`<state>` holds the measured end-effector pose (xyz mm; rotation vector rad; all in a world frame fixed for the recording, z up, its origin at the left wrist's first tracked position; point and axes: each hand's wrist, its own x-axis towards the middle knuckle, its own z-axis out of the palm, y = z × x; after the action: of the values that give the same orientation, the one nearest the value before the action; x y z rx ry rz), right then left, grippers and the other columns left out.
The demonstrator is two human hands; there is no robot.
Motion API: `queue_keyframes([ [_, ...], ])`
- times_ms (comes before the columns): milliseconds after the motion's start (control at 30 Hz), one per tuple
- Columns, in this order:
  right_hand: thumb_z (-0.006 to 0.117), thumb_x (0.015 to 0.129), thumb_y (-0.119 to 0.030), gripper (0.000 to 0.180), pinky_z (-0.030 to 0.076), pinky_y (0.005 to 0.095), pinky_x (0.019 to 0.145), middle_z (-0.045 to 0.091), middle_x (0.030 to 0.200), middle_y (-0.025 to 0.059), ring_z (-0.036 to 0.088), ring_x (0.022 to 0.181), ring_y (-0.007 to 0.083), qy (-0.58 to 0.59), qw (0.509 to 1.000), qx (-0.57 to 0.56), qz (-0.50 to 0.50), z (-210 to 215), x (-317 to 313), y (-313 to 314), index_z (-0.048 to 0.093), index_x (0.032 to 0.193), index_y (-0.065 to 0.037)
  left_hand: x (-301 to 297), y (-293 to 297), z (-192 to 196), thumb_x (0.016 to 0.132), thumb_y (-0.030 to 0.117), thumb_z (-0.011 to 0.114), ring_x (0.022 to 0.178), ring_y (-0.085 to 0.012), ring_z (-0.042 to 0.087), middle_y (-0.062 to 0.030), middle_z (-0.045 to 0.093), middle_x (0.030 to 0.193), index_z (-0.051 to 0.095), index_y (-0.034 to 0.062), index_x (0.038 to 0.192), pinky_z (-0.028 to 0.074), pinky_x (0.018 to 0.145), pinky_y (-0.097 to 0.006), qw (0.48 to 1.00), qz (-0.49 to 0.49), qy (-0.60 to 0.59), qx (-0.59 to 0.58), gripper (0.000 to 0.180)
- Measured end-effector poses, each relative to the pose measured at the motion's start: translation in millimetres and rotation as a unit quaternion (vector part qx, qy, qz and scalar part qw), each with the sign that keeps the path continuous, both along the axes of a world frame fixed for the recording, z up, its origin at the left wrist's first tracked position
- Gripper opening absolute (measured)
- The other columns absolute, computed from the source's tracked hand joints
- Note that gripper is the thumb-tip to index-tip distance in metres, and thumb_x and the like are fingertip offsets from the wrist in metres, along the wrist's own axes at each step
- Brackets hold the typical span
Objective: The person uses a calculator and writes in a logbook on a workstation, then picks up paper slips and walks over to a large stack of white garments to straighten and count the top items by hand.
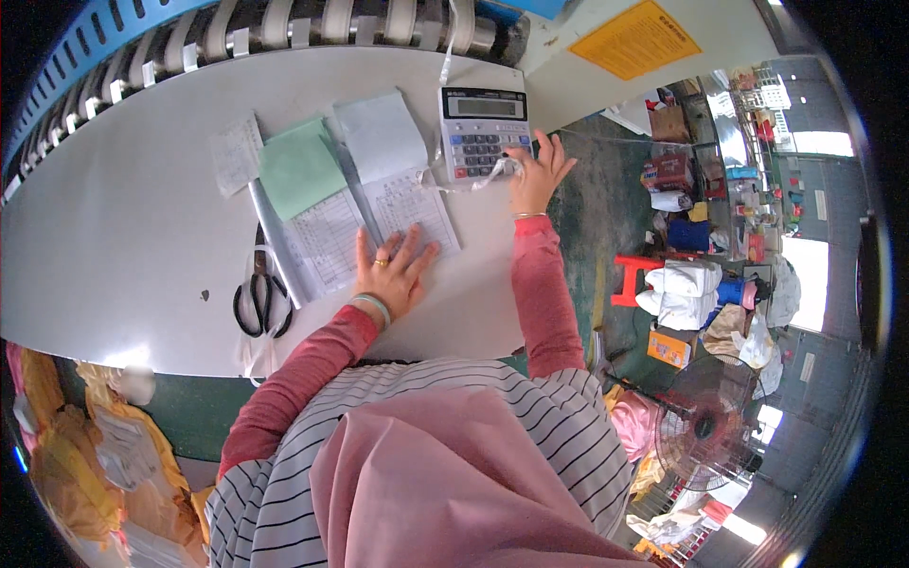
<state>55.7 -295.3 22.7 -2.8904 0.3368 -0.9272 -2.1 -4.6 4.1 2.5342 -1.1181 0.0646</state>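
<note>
Right hand (536, 173) covers the lower right keys of the calculator (483, 128). Entries on the ruled sheets (412, 208) are too small to read. The roller rack (284, 24) is cut off at the top edge.

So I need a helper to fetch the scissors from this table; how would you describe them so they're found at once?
Start at the big white table and go to the open record book under the person's left hand. Just left of that book, near the table's front edge, lie the scissors: black loop handles, blades pointing away from the person, the only dark tool among pale papers.
</note>
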Motion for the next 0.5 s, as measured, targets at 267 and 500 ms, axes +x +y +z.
queue_keyframes([
  [267,0.066,0.059,-0.002,0.034,0.006,0.0608,0.11,0.048,0.127,0.002,0.035,0.127,0.0315,-0.027,0.995,0.027,0.093,9,-3,31,0.07,0.084,-0.025,1,4,-1,0.075,0.026,0.058,0.12,-0.0255,0.043,-0.0043,0.037,0.144,0.045,0.0279,0.135,0.015,0.104,-0.068,1.0,0.006,-0.011,0.003,0.061],
  [500,0.066,0.062,-0.009,0.032,0.005,0.0622,0.109,0.048,0.129,0.0025,0.035,0.128,0.0313,0.003,0.993,0.027,0.113,6,-11,40,0.069,0.088,-0.026,1,3,-4,0.076,0.027,0.058,0.122,-0.0253,0.043,-0.0046,0.037,0.144,0.045,0.027,0.135,0.015,0.103,-0.069,1.0,0.005,-0.003,-0.004,0.061],
])
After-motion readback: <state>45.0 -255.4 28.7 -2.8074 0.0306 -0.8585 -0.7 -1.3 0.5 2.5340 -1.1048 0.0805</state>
